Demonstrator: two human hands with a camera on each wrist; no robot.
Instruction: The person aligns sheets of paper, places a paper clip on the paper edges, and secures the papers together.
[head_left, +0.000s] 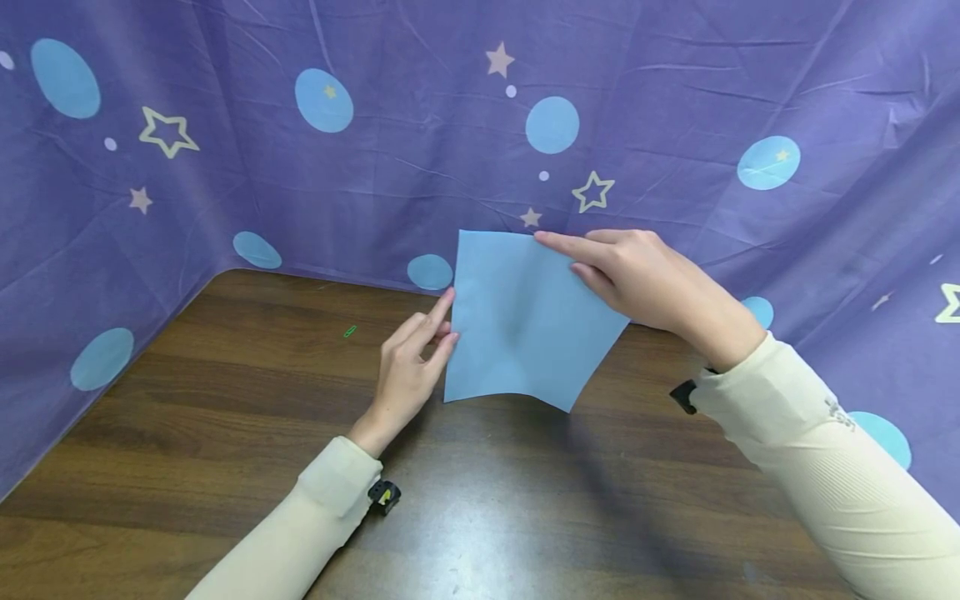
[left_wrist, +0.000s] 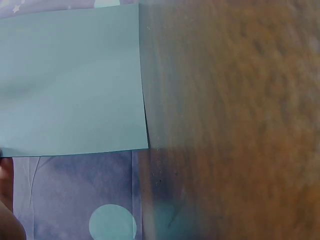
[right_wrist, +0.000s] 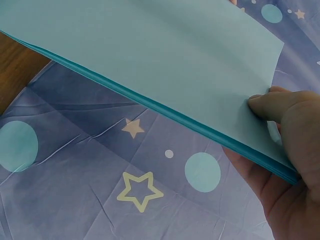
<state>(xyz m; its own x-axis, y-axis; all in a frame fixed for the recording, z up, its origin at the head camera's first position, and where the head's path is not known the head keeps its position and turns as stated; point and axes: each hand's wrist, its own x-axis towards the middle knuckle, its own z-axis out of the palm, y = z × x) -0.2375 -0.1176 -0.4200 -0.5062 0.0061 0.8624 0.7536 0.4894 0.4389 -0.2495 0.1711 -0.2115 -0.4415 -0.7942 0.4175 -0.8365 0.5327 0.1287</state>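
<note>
Light blue paper (head_left: 525, 325) stands raised over the table in the head view, its lower edge bowed. In the right wrist view the long edge of the paper (right_wrist: 145, 65) shows several thin layers, like a stack of sheets. My left hand (head_left: 408, 354) pinches its left edge between thumb and fingers; the left wrist view catches only a sliver of that hand. At the upper right corner my right hand (head_left: 637, 271) grips the paper, thumb on the near face and fingers behind, with the index finger along the top edge.
A small green paper clip (head_left: 350, 331) lies on the brown wooden table (head_left: 247, 375), left of the paper. Behind and at both sides hangs a purple cloth (head_left: 420, 150) with stars and blue dots, meeting the table's far edge. Black wrist straps show at both cuffs.
</note>
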